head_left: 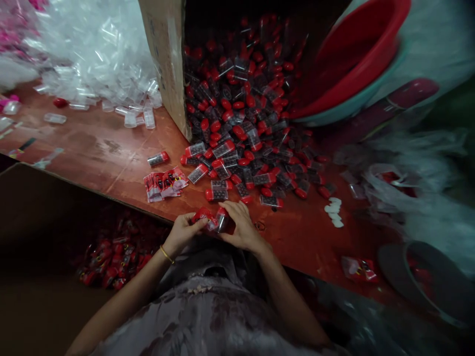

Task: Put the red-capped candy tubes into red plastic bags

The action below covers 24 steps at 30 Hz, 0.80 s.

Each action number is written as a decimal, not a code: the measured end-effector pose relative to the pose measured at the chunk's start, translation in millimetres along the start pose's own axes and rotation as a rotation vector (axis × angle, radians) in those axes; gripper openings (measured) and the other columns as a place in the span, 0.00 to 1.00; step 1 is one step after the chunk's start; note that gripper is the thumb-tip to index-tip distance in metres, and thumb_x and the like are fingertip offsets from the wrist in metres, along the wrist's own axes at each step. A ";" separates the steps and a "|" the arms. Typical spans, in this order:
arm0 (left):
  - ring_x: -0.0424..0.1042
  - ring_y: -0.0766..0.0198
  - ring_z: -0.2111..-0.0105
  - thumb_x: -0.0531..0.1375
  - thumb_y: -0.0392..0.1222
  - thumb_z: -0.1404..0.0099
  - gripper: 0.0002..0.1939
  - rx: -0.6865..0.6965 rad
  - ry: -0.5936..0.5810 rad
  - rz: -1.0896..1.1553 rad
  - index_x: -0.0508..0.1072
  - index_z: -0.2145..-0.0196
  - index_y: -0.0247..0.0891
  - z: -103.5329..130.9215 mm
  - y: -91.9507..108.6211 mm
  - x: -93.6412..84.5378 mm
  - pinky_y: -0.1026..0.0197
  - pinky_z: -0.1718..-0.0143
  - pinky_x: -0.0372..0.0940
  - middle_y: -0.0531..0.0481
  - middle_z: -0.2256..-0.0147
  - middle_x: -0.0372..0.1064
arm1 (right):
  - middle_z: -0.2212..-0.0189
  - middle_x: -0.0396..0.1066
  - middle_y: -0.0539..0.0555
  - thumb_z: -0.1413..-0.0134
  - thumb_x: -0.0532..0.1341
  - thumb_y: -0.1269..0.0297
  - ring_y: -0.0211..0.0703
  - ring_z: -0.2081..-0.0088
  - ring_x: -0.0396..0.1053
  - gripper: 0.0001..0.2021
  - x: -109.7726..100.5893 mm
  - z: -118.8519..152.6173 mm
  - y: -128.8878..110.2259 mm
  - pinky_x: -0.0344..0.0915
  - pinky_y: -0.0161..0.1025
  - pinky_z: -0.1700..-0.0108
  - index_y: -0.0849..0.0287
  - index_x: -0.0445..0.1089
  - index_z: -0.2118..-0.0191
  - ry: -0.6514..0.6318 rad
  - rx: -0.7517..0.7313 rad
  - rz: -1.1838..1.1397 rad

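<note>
My left hand (185, 229) is closed on a small red printed plastic wrapper (205, 217) at the table's front edge. Beside it my right hand (242, 226) grips a clear tube with a red cap (221, 220). The tube's lower end touches or nearly touches the wrapper; I cannot tell whether it is inside. Left of my hands lies a fanned stack of red printed wrappers (165, 184). A single red-capped tube (158, 158) rests just behind the stack. Many more red-capped tubes (243, 133) with dark contents are heaped ahead of my hands.
The heap spills from a cardboard box (166, 59) lying on its side. Clear empty tubes (100, 54) are piled at the back left. Red and teal basins (356, 64) lean at the right, near small white pieces (334, 212). Below left, a carton holds red packets (111, 257).
</note>
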<state>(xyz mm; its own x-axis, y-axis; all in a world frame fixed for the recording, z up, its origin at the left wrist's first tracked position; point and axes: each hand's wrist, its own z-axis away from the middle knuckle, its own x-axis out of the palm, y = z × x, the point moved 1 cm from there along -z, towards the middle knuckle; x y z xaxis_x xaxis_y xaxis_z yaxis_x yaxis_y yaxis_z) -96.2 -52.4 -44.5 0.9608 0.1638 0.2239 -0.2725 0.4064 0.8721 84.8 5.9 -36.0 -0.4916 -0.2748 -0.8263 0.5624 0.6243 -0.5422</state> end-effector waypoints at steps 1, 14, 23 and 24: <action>0.66 0.69 0.78 0.68 0.54 0.57 0.21 -0.013 0.012 0.016 0.76 0.73 0.31 0.4 1.7 0.4 0.68 0.76 0.61 0.49 0.75 0.73 | 0.48 0.63 0.62 0.61 0.62 0.65 0.54 0.45 0.58 0.34 -4.2 0.7 1.5 0.46 0.58 0.41 0.61 0.57 0.44 -0.014 -0.012 -0.011; 0.70 0.57 0.60 0.61 0.48 0.43 0.19 0.233 -0.335 -0.129 0.76 0.59 0.33 16.8 17.2 26.2 0.57 0.55 0.63 0.44 0.59 0.74 | 0.52 0.66 0.60 0.58 0.60 0.62 0.52 0.49 0.65 0.34 -19.3 -1.5 -17.7 0.44 0.60 0.39 0.59 0.51 0.43 0.045 -0.136 -0.094; 0.69 0.62 0.71 0.58 0.45 0.41 0.13 0.335 -0.253 -0.425 0.77 0.70 0.34 28.3 16.7 27.4 0.64 0.68 0.62 0.49 0.71 0.73 | 0.60 0.70 0.59 0.51 0.56 0.54 0.51 0.57 0.69 0.29 -19.7 3.5 -31.9 0.35 0.65 0.38 0.62 0.55 0.44 0.116 -0.291 -0.001; 0.68 0.63 0.72 0.58 0.45 0.41 0.12 0.329 -0.246 -0.427 0.77 0.70 0.34 28.4 15.9 27.9 0.64 0.69 0.61 0.50 0.73 0.72 | 0.61 0.70 0.58 0.50 0.55 0.54 0.50 0.58 0.69 0.27 -18.7 3.4 -31.4 0.35 0.65 0.38 0.61 0.56 0.45 0.118 -0.301 -0.003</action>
<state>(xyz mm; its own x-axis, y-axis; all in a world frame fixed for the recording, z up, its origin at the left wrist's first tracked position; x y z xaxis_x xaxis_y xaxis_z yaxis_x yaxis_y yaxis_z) -72.3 -66.9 -12.0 0.9764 -0.1818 -0.1166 0.1336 0.0839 0.9875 78.6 -11.0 -4.0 -0.5768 -0.2010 -0.7918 0.3475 0.8168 -0.4605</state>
